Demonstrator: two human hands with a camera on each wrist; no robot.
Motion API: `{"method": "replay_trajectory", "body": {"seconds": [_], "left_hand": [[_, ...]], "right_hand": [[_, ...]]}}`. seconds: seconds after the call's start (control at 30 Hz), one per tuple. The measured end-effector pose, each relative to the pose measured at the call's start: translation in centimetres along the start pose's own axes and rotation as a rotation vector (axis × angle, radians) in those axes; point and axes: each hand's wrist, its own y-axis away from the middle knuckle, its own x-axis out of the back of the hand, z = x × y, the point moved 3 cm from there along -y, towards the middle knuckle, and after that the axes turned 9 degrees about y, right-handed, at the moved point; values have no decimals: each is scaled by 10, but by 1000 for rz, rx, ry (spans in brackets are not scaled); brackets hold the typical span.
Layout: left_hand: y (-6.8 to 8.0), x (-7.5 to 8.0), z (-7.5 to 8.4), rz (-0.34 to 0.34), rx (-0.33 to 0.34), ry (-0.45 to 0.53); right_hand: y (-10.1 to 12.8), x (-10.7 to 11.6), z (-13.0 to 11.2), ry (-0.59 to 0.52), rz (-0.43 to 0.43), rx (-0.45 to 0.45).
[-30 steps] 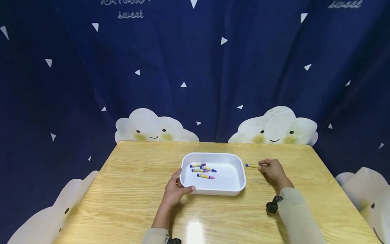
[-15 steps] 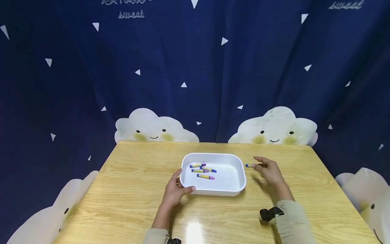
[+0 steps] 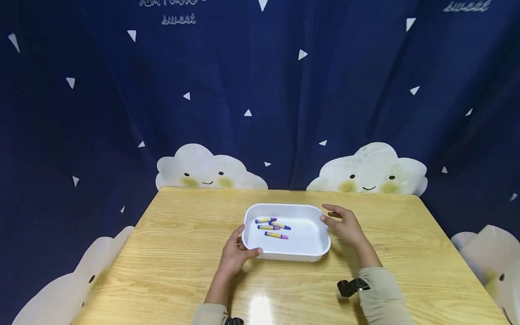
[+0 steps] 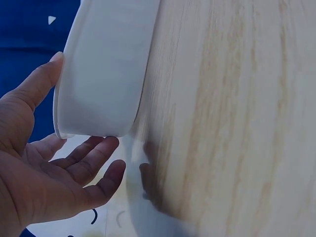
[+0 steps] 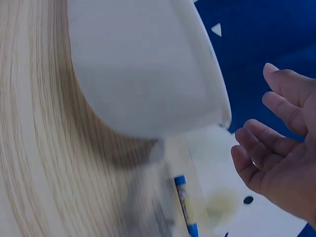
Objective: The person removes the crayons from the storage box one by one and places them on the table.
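Observation:
A white rectangular tray [image 3: 306, 237] stands on the wooden table with several crayons [image 3: 276, 235] lying in its left half, in yellow wrappers. My left hand [image 3: 234, 256] grips its near left corner. The thumb lies at the rim and the fingers are under and against the wall [image 4: 103, 69] in the left wrist view. Over the tray's right rim, my right hand [image 3: 345, 227] hovers with fingers loosely bent, holding nothing. The right wrist view shows those fingers apart from the rim. One more crayon [image 5: 185, 205], blue at both ends, lies on the table beside the tray, hidden behind the hand in the head view.
The wooden table [image 3: 178, 234] extends to both sides of the tray. Behind it hangs a dark blue curtain [image 3: 219, 90] with white triangles and smiling clouds. A black wrist camera [image 3: 352, 286] sits at the right sleeve.
My right hand has let go of the crayon on the table and moved left to the tray's right rim. The left hand keeps its grip, and the tray has hardly moved.

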Motion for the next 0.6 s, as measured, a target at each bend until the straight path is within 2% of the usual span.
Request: {"method": "replay_trajectory", "body": {"seconds": [0.2, 0.27, 0.4, 0.43, 0.5, 0.6], "left_hand": [[1, 0, 0, -4, -8, 17], [6, -1, 10, -11, 1, 23], [6, -1, 10, -3, 5, 10], [5, -2, 9, 0, 10, 4], [0, -1, -1, 4, 2, -4], [-1, 0, -2, 1, 6, -2]], "right_hand": [[-4, -12, -13, -49, -44, 1], [-6, -16, -15, -47, -52, -5], [-12, -23, -20, -38, -63, -8], [-13, -25, -22, -39, -65, -7], [-16, -31, -24, -46, -69, 5], [-21, -43, -25, -93, -81, 9]]}}
